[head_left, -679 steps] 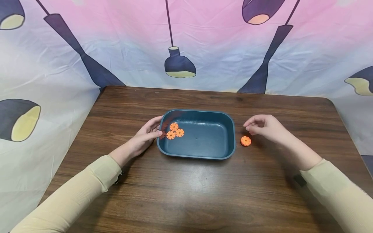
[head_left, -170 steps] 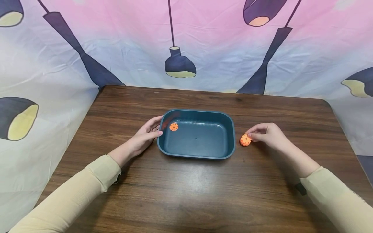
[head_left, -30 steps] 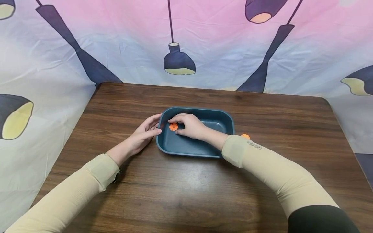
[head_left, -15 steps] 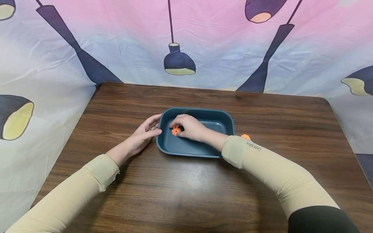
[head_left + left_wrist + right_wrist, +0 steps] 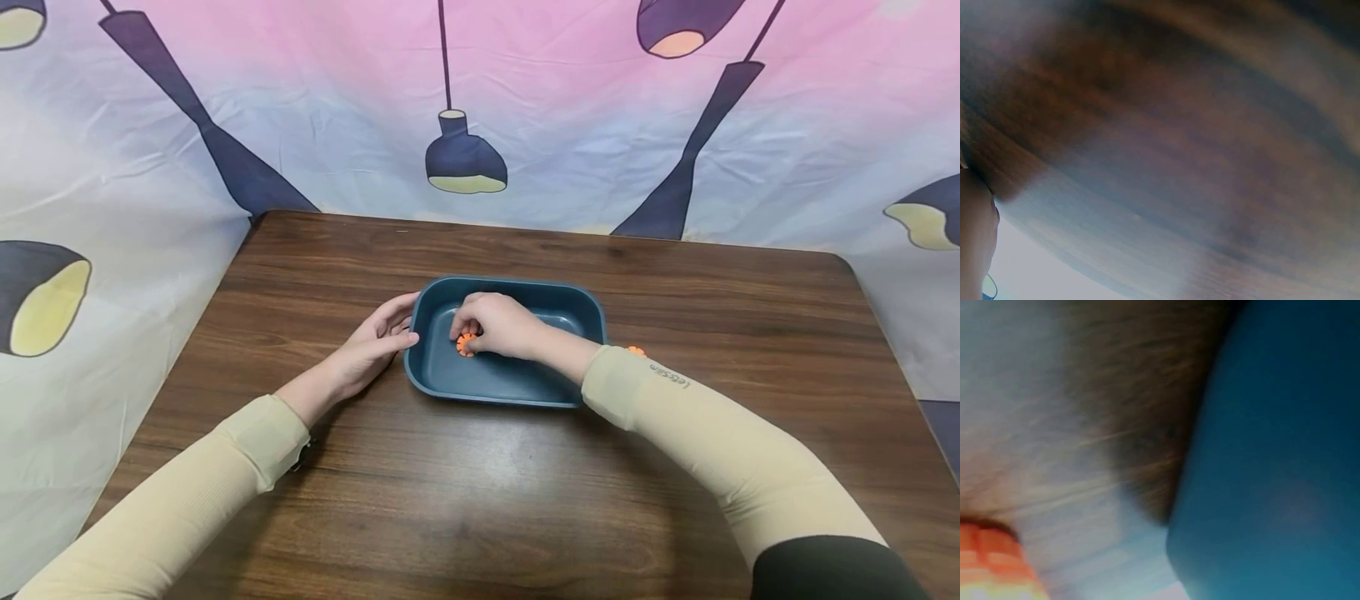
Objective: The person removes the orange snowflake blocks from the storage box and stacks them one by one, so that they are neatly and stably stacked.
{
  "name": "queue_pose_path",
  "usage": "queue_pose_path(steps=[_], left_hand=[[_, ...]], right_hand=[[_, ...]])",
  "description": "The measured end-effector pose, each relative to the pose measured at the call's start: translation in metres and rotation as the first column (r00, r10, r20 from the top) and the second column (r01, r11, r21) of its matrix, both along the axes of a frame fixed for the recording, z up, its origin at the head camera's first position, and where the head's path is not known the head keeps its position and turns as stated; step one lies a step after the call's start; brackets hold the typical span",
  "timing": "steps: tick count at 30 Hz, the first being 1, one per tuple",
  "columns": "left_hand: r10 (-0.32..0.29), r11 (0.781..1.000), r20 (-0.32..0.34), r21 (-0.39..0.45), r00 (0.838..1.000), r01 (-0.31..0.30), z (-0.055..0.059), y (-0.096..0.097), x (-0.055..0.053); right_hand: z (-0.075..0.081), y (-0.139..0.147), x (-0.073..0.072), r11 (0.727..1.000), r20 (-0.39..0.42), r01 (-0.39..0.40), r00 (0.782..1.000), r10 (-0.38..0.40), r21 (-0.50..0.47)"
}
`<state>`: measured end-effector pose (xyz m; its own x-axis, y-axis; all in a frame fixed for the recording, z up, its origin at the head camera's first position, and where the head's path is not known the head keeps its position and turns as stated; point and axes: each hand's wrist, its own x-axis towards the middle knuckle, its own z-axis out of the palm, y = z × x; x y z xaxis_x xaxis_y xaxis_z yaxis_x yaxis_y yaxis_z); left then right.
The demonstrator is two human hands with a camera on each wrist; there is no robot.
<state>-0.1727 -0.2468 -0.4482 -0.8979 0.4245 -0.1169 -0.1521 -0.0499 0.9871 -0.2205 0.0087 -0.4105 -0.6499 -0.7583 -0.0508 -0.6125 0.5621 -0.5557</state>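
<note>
Inside the blue plastic bin (image 5: 510, 398), my right hand (image 5: 504, 323) pinches an orange notched disc (image 5: 466, 345) between thumb and fingers, low near the left part of the floor. My left hand (image 5: 367, 346) holds the bin's left end, its thumb at the rim and the other fingers along the outer wall. To the right of the bin sit more orange discs (image 5: 637, 351), mostly hidden behind the right sleeve in the head view. In the right wrist view the stacked discs (image 5: 994, 565) show at the lower left, beside the bin's outer wall (image 5: 1272, 456).
The bin stands on a brown wood-grain table (image 5: 450, 500). Behind the table hangs a cloth backdrop (image 5: 562, 150) printed with lamps. The left wrist view is blurred and shows mostly table surface (image 5: 1179, 156).
Over the last second my right hand closes on the disc in the bin and draws it slightly right. Earlier, three discs lay there; later only one. My left hand stays at the rim.
</note>
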Motion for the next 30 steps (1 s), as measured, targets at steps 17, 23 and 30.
queue_pose_path(steps=[17, 23, 30], left_hand=[[0.008, 1.000, 0.003, 0.002, 1.000, -0.008, 0.000, 0.000, 0.000], [0.007, 1.000, 0.009, -0.002, 1.000, -0.007, 0.001, 0.000, 0.000], [0.007, 1.000, 0.004, -0.007, 1.000, -0.007, 0.001, -0.001, -0.001]], right_hand=[[0.021, 0.053, 0.000, 0.988, 0.105, 0.097, 0.991, -0.085, -0.123], [0.032, 0.075, 0.002, 0.971, 0.130, 0.161, 0.982, -0.139, -0.178], [0.046, 0.101, 0.007, 0.947, 0.184, 0.252, 0.959, -0.217, -0.199]])
